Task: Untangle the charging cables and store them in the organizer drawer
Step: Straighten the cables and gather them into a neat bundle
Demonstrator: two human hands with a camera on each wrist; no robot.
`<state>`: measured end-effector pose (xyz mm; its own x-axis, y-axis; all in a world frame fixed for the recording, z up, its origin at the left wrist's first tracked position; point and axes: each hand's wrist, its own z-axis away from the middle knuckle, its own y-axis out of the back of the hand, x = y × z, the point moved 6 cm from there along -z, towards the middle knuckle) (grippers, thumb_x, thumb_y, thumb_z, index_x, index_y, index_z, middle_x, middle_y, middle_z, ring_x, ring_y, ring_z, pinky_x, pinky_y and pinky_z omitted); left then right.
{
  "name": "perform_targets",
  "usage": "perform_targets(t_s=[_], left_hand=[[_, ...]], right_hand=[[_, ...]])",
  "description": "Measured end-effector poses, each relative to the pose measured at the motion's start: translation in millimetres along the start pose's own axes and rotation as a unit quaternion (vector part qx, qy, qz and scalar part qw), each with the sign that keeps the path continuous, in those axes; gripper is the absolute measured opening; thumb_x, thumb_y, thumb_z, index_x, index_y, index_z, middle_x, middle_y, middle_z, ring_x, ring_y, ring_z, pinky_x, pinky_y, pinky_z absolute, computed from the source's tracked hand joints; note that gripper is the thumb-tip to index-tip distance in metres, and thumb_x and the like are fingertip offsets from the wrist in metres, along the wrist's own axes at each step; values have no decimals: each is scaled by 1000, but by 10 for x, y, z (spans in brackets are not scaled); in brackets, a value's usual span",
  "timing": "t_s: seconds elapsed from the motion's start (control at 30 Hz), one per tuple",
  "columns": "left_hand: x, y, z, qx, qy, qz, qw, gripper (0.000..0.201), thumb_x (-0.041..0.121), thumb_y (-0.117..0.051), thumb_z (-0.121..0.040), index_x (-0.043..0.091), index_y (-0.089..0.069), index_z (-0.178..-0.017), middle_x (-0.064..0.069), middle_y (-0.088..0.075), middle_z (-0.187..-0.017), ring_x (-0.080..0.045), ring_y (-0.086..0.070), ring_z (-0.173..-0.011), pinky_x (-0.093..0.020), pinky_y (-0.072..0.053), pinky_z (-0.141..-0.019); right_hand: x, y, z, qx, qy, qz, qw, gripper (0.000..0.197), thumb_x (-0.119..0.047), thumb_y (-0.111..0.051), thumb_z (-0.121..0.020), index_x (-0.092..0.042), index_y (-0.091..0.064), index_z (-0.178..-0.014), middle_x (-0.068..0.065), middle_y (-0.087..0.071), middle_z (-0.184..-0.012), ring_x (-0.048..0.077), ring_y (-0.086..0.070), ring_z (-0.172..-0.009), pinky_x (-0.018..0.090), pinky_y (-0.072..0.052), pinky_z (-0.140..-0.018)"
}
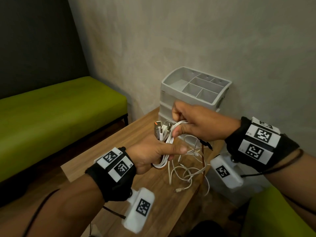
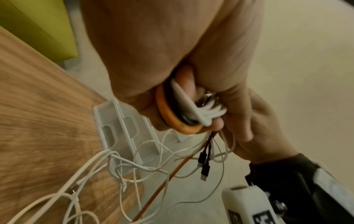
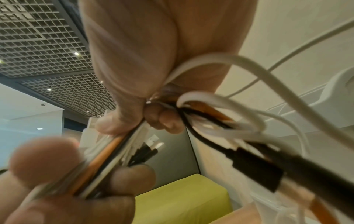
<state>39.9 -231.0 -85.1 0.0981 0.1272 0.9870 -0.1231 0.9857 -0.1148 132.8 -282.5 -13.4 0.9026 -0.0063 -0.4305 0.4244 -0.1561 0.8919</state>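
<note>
Head view shows both hands raised above the light wooden table (image 1: 109, 151), working one bundle of white, orange and black charging cables (image 1: 165, 139). The left hand (image 1: 150, 155) is curled round the bundle's lower loops; the right hand (image 1: 193, 124) pinches its upper turns beside the USB plugs (image 1: 161, 130). Loose white ends trail onto the table in a snarl. Untangling looks unfinished. The grey plastic organizer with stacked drawers (image 1: 195, 86) stands behind against the wall, its drawers apparently closed. Next, I judge, strands must be separated and a drawer opened.
</note>
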Motion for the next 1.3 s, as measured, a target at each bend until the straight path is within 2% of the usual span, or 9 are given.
perform_targets(t_s=[0.1,0.17,0.27,0.5,0.67,0.87,1.0,1.2,1.3], left_hand=[[-59,-44,15,-5,33,-36,999,22,-2,-66,-84,12,-62,-68,4,-49,-46,-4,-42,-41,-15,-34,-40],[-88,-40,25,0,48,-46,998,11,2,-66,-85,8,-59,-79,3,-47,-47,-5,-41,-40,-17,-30,-39],[-145,-29,37,6,61,-39,997,24,9,-66,-87,15,-58,-65,1,-46,-46,-5,-39,-37,-17,-29,-37],[-143,6,33,51,48,-59,996,10,22,-65,-90,15,-62,-86,6,-49,-52,-3,-44,-45,-17,-33,-43],[-160,1,-7,67,31,-100,992,6,14,-63,-90,14,-62,-85,5,-54,-62,-4,-49,-53,-22,-42,-56],[-303,-99,-9,36,77,-17,996,9,11,-61,-93,6,-59,-101,-8,-58,-62,-28,-63,-67,-35,-56,-61],[-307,-106,7,25,81,-36,996,23,17,-62,-93,8,-56,-72,-6,-50,-50,-16,-47,-39,-27,-43,-42],[-366,-104,0,47,93,-23,994,38,15,-60,-93,16,-45,-58,1,-34,-45,-11,-28,-35,-19,-25,-39],[-338,-143,17,25,77,-15,997,23,23,-60,-94,14,-56,-73,2,-33,-47,-10,-28,-35,-18,-25,-37]], right_hand=[[19,-47,11,-24,-38,-55,997,47,-33,-71,-85,-31,-43,-123,-14,-64,-74,4,-61,-67,27,-48,-66],[-2,-96,5,-57,-40,-55,996,56,-29,-68,-88,-34,-43,-138,-18,-67,-85,-3,-63,-81,17,-47,-76],[-33,-130,4,-80,-38,-65,994,34,-24,-67,-89,-24,-63,-123,-26,-65,-98,-10,-60,-95,6,-41,-81],[-4,-193,4,-62,-79,-119,988,66,-47,-70,-79,-40,-43,-139,-8,-70,-109,6,-65,-101,41,-52,-94],[-66,-231,-5,-55,-105,-10,993,96,-81,-56,-52,-37,-47,-138,-6,-59,-134,11,-55,-119,33,-47,-98],[-22,-315,-28,-12,-113,-22,993,44,-67,-64,-73,-23,-71,-77,-1,-68,-74,12,-62,-67,40,-53,-66],[-6,-306,-26,13,-109,-87,990,30,-45,-69,-83,-21,-68,-65,0,-64,-62,10,-55,-54,32,-45,-54],[9,-324,-20,-11,-101,-103,990,33,-42,-66,-87,-38,-66,-120,-22,-69,-95,-17,-59,-79,9,-44,-74],[-18,-311,-21,-7,-78,-113,991,21,-34,-67,-88,-27,-72,-107,-14,-73,-92,-5,-65,-84,18,-50,-78]])
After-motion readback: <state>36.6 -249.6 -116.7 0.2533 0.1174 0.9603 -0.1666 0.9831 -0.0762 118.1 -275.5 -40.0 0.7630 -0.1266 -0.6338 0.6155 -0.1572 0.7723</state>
